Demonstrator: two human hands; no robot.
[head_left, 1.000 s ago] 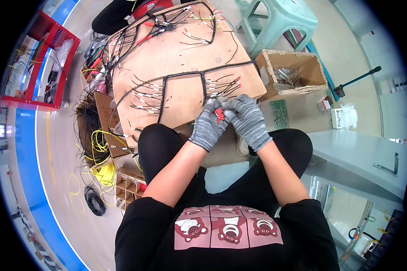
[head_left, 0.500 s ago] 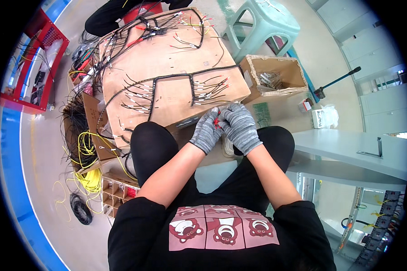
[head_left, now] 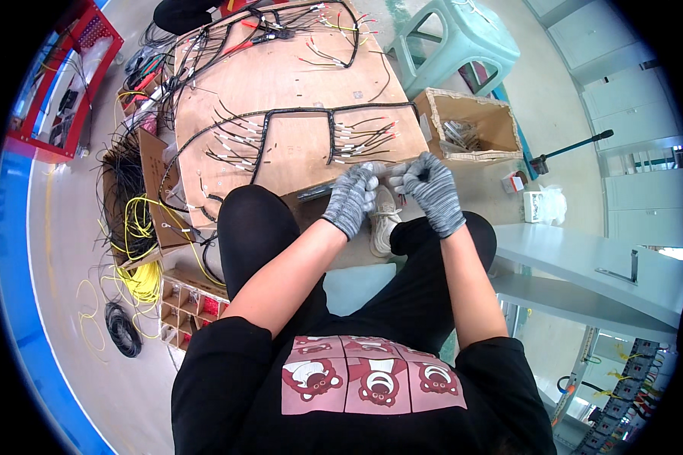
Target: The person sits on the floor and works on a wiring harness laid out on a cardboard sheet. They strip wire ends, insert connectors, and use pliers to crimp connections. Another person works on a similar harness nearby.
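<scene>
My left hand [head_left: 350, 200] and my right hand [head_left: 435, 194], both in grey knit gloves, are raised between my knees at the near edge of a tan board [head_left: 265, 80]. Fingers on both are closed, a short gap apart. A thin see-through piece of plastic [head_left: 388, 174], perhaps a small bag, stretches between them. It is blurred, and part of it is hidden by the gloves. Small red bits [head_left: 401, 200] show just below my right fingers. Beyond my hands, a black-wrapped wire harness [head_left: 300, 111] lies on the board, its branches fanning into several thin wires with white sleeves.
Another harness [head_left: 354, 38] lies at the board's far end. A cardboard box [head_left: 502, 125] and a pale green stool [head_left: 474, 34] stand to the right. Yellow wire [head_left: 140, 282], a black coil [head_left: 124, 331] and a compartment box [head_left: 176, 305] sit at the left. A grey cabinet [head_left: 569, 262] is beside my right knee.
My hands have moved apart from their touching position, the right one to the right. The red bits between the fingers now show below my right hand. The view has shifted slightly.
</scene>
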